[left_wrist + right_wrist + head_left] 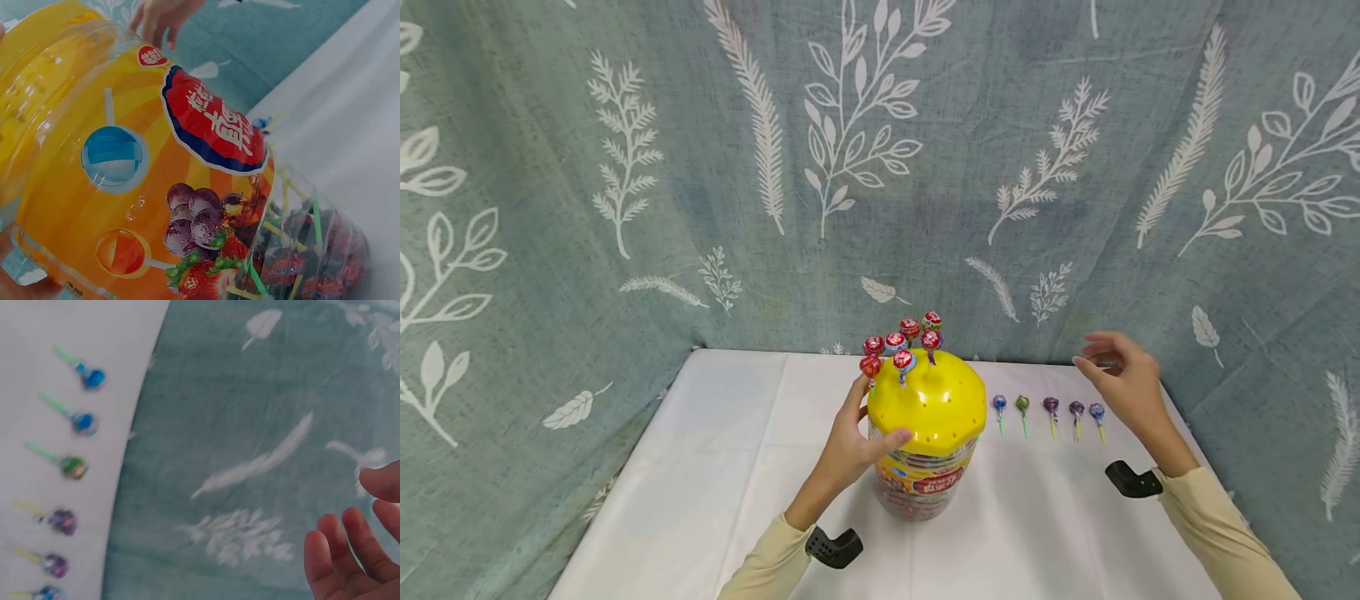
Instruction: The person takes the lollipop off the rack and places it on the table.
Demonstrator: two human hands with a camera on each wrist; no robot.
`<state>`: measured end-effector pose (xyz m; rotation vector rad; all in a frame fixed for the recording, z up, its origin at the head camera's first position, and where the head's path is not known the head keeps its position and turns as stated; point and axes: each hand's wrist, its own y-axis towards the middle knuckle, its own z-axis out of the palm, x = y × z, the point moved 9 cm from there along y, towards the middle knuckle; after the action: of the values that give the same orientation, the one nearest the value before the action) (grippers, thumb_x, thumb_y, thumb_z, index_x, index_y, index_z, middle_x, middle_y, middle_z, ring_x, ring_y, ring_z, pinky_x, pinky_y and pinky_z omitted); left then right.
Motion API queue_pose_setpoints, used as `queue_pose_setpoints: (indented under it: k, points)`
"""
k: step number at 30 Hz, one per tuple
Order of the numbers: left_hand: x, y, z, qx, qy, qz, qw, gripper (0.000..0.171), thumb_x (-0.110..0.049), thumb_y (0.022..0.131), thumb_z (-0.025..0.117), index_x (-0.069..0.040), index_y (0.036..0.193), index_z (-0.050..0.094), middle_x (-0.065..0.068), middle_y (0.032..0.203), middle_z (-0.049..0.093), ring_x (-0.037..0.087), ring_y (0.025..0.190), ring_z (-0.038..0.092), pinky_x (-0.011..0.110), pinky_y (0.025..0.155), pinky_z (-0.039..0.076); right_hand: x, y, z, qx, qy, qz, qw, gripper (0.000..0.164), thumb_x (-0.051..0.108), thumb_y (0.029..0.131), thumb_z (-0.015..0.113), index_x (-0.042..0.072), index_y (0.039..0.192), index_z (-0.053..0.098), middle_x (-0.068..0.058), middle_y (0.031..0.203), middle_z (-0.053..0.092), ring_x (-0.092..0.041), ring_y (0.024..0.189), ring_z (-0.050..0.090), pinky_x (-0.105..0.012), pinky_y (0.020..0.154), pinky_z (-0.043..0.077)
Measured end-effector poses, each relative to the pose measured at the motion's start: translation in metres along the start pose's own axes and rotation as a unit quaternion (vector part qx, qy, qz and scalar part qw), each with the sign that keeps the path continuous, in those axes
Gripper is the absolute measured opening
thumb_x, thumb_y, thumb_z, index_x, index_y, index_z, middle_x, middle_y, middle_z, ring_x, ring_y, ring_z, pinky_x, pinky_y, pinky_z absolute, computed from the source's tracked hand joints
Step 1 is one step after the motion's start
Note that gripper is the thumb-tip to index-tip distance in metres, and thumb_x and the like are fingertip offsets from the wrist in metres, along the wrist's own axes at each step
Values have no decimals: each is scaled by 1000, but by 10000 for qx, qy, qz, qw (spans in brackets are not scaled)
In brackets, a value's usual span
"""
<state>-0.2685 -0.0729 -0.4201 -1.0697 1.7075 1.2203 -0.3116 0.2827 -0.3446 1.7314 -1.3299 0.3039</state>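
Note:
A clear candy jar (917,487) with a yellow lid (936,408) and a printed fruit label (150,187) stands on the table. Several wrapped lollipops (902,360) stick up out of the lid's far and left part, sticks down. My left hand (853,446) holds the jar at its left side near the top, thumb over the lid's front edge and fingers partly hidden behind it. To the right, raised above the table's back right part, is my right hand (1123,375); its fingers bend loosely, and the right wrist view shows nothing in them.
Between jar and right hand, several lollipops (1051,405) lie in a row on the white tablecloth (1037,533), sticks toward me. More lollipops (312,262) show through the jar's lower wall. A green leaf-patterned curtain (880,167) hangs behind the table and along both sides.

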Motion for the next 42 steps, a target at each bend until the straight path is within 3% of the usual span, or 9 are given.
queue_pose_setpoints:
  k: [6,11,17,23,36,42]
  points:
    - [-1,0,0,-37,-3,80,10000,84,-44,77,73,-31,146,27,-6,147,33,21,136,27,55,104,31,42,-2,4,137,233,-268,9993,36,4,85,68,0,119,59,-17,99,63,-9,87,59,-9,71,45]
    - [0,-1,-3,-84,-8,8,10000,86,-42,77,74,-27,147,27,-3,148,32,24,136,26,55,104,30,63,1,12,280,414,-452,9977,38,3,83,70,3,120,60,-14,101,64,-18,90,60,-13,73,47]
    - [-1,-1,-3,-78,-100,-76,9999,85,-34,78,74,-24,147,27,1,150,31,26,137,24,56,105,28,92,1,22,481,823,-727,9928,43,-1,80,72,5,121,59,-11,105,64,-20,93,60,-15,75,48]
    - [1,-1,-1,-121,-85,-158,9998,86,-41,77,73,-27,148,25,-3,149,30,24,136,26,55,105,29,123,0,37,742,1339,-927,9838,40,-3,81,70,4,118,59,-10,105,63,-21,94,60,-17,76,50]
    - [1,-2,1,-158,-49,-140,9998,86,-45,77,72,-28,147,26,-4,150,30,25,135,27,55,104,31,158,-3,83,1127,2121,-996,9656,37,0,82,70,8,117,57,-9,103,64,-20,94,62,-28,77,54]
    - [1,-2,1,-150,-39,-150,9998,86,-45,78,72,-28,148,25,-6,150,30,23,136,28,54,105,30,172,-1,102,1214,2296,-1066,9598,38,-4,82,69,4,116,55,-11,103,64,-24,93,64,-31,76,55]
